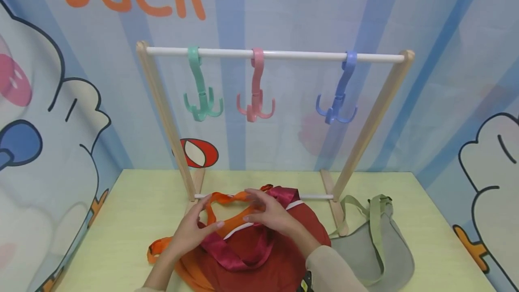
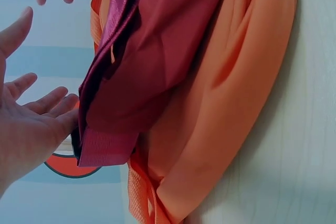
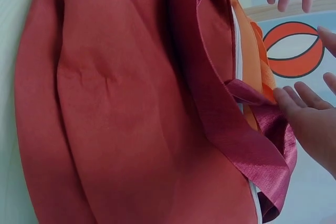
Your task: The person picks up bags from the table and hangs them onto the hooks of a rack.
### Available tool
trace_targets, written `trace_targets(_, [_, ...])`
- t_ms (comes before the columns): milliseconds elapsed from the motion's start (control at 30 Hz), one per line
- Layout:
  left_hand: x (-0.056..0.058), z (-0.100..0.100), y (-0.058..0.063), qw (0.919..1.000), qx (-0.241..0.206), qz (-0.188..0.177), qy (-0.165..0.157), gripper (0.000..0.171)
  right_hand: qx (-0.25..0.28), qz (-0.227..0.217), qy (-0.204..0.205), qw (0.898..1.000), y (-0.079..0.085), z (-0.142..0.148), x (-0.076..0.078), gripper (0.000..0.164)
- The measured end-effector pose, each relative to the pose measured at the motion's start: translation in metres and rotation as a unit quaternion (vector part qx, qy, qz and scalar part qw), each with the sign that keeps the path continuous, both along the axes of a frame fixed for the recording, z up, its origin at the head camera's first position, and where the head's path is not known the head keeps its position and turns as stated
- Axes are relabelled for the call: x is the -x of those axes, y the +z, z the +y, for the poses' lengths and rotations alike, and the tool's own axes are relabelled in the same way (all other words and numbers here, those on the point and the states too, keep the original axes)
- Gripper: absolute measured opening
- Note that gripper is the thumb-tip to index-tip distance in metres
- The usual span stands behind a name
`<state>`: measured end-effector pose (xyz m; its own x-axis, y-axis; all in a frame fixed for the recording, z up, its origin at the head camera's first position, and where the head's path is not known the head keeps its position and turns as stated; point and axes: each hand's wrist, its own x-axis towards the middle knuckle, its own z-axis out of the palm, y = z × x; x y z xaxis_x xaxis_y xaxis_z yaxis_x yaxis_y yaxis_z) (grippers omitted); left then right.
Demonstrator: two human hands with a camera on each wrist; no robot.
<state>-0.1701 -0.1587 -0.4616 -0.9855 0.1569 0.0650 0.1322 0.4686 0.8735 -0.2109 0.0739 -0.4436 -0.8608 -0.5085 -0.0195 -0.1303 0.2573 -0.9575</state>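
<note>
A person's two hands, fingers spread and relaxed rather than gripping, frame the straps of a red bag (image 1: pixel 243 278) on a pale yellow counter (image 1: pixel 101 220). The left hand (image 1: pixel 192 231) stands wide, its thumb apart from its fingers, at the left side of the bag's upper edge; the right hand (image 1: pixel 271 213) reaches in from the other side, likewise wide, by the dark pink strap (image 1: pixel 233 261). An orange bag (image 1: pixel 192 271) lies against the red one and shows partly from beneath it, its orange strap (image 1: pixel 222 198) looped up between the hands. Whether the fingertips actually press that loop is hard to tell from the head view. To the right, just beside the red bag, rests a grey bag (image 1: pixel 357 256) with pale green straps (image 1: pixel 377 238), partly behind a beige sleeve (image 1: pixel 334 267). Beyond them stands a wooden rack (image 1: pixel 162 100), its white rod (image 1: pixel 300 55) carrying three hooks (green (image 1: pixel 200 102), pink (image 1: pixel 256 98) and blue (image 1: pixel 337 98), left to right) before a striped cartoon backdrop (image 1: pixel 275 8).
</note>
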Motion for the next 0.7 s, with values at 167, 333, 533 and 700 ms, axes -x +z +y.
trace_targets(167, [0.0017,-0.0030,-0.0014,1.0000,0.002,-0.001,-0.003,0.077,0.006,0.003,0.000,1.000,-0.0055,0.0005,0.0037,0.061])
trace_targets(333, [0.0034,-0.0049,-0.0029,1.0000,0.004,0.001,-0.005,0.078,0.007,0.000,0.000,1.000,-0.0075,0.0007,0.0058,0.061])
trace_targets(533, [0.0055,-0.0048,-0.0045,0.9999,0.013,0.005,-0.007,0.075,-0.001,-0.006,-0.009,1.000,-0.0098,-0.0002,0.0081,0.061])
trace_targets(700, [0.0066,-0.0046,-0.0056,0.9999,0.009,-0.001,-0.007,0.075,0.001,0.007,-0.010,1.000,-0.0103,-0.0009,0.0103,0.061])
